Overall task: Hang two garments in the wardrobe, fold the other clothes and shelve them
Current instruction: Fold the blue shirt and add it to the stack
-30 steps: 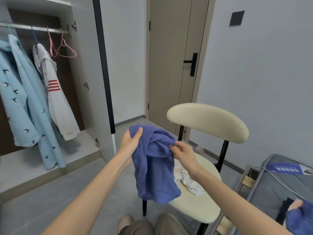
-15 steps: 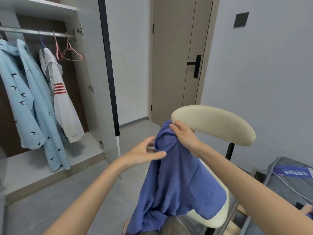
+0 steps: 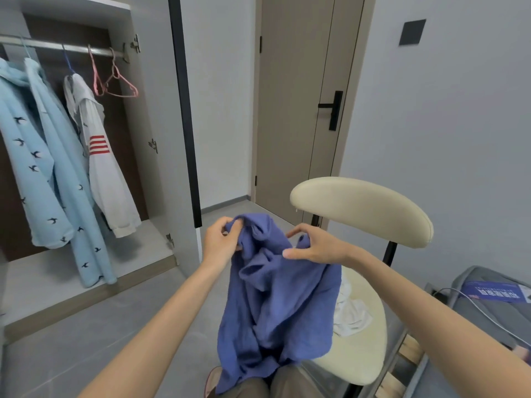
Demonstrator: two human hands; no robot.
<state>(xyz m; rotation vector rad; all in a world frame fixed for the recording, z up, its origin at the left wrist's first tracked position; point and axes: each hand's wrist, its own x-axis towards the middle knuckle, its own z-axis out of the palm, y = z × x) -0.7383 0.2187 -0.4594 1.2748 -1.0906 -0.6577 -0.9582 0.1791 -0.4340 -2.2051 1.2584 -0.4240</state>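
A blue-purple garment (image 3: 275,305) hangs in front of me, held up by its top edge. My left hand (image 3: 221,245) grips the upper left of the cloth with curled fingers. My right hand (image 3: 313,245) holds the upper right part, thumb and fingers pinching the fabric. A crumpled white garment (image 3: 349,314) lies on the cream chair seat (image 3: 365,357). In the open wardrobe at left, a light blue bird-print garment (image 3: 43,173) and a white jacket with red stripes (image 3: 100,168) hang from the rail (image 3: 57,45).
Two empty pink hangers (image 3: 115,81) hang at the rail's right end. The wardrobe door (image 3: 169,124) stands open beside a closed room door (image 3: 301,110). A grey bed (image 3: 494,305) with a cable and a blue leaflet lies at right. The wardrobe floor (image 3: 71,271) is a low shelf.
The garment has dropped lower and spread between my hands. My left hand went from reaching toward the cloth to gripping its upper left; my right hand moved right and down.
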